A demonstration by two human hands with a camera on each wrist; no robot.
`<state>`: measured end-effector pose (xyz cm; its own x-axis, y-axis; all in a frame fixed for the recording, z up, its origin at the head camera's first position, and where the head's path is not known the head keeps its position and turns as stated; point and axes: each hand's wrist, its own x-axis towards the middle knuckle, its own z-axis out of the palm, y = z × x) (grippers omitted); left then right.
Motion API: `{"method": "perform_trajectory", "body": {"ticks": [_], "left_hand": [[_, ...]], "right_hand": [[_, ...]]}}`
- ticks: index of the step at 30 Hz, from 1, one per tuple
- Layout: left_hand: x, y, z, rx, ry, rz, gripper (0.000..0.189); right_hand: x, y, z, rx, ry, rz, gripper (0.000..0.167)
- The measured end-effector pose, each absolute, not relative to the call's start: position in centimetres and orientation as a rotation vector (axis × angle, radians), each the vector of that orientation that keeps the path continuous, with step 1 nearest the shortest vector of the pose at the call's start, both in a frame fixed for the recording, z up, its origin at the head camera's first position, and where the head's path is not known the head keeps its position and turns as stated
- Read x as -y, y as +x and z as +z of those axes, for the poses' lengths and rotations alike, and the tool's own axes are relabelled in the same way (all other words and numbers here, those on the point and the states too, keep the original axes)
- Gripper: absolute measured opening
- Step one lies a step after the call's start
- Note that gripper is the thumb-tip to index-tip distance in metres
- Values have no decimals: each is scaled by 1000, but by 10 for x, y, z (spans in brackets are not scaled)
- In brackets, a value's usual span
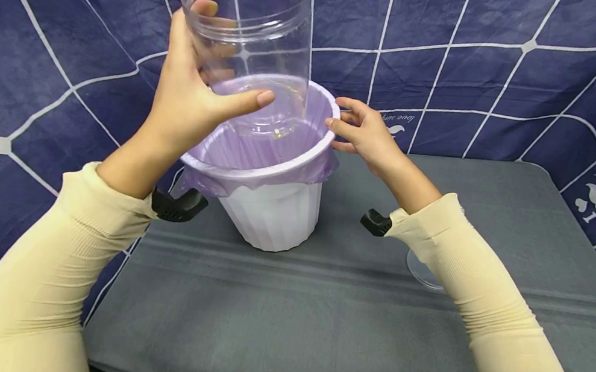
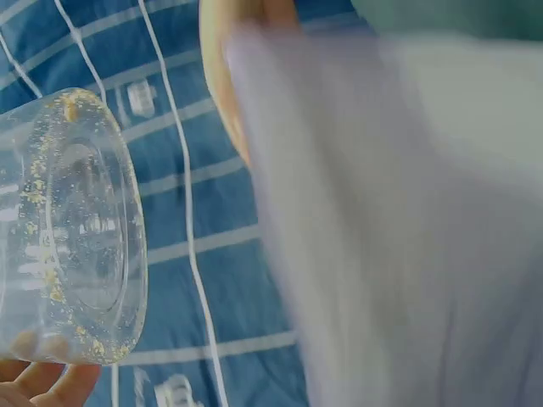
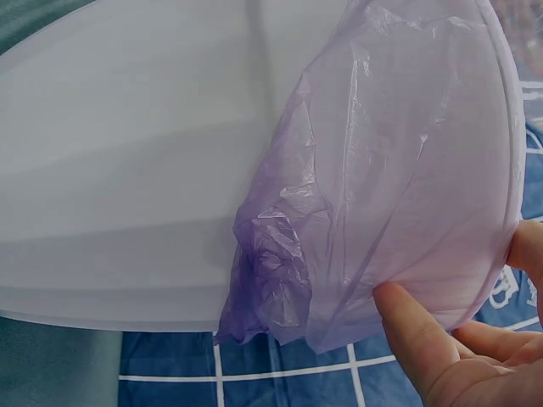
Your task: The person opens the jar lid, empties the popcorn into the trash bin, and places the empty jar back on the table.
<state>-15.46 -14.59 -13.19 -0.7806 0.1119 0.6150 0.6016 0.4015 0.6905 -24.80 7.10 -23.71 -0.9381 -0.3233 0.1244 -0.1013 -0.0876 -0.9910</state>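
My left hand grips a clear plastic jar, fingers wrapped behind it and thumb across the near side. Its wide mouth faces up, and it hangs above the trash bin. Yellowish crumbs cling around the jar's base in the left wrist view. The bin is white and ribbed, lined with a purple trash bag folded over its rim. At the bin's right edge, my right hand pinches the rim; in the right wrist view a fingertip presses the bag from outside.
A clear round lid lies on the grey-covered table, partly hidden under my right forearm. Dark blue cloth with white lines hangs behind and along the left. Black wrist cameras sit below both wrists.
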Motion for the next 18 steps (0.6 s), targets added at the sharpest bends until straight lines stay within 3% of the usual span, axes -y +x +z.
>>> {"method": "perform_trajectory", "body": {"ticks": [8,18], "left_hand": [[120,-133,-156,1998,-901,-1619,95],[104,-114,-208,1999,-1239,-1602,110]], "right_hand": [[-70,-250,-241,-2105,-525,-2178,44],[-72,-255,-245,-2001,-530,-2150,52]]}}
